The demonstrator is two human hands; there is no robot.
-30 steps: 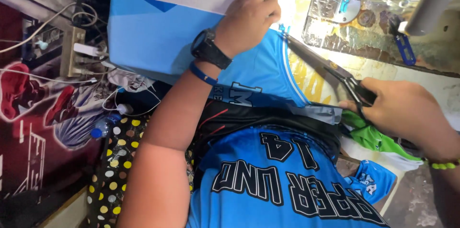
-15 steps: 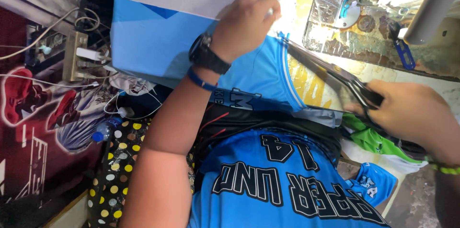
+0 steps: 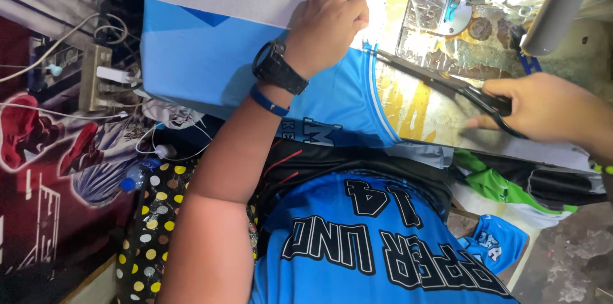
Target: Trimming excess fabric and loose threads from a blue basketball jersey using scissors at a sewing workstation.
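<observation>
Scissors (image 3: 447,83) gripped tight in right hand (image 3: 549,109) — left hand (image 3: 329,20) pressing blue cloth (image 3: 338,96) flat. Could snip crooked if cloth slides.

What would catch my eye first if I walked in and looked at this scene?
The bright blue printed fabric spread at upper centre, pinned by the left hand with its black wristwatch. To the right, the right hand grips long black scissors, their blades pointing at the cloth's edge.
</observation>
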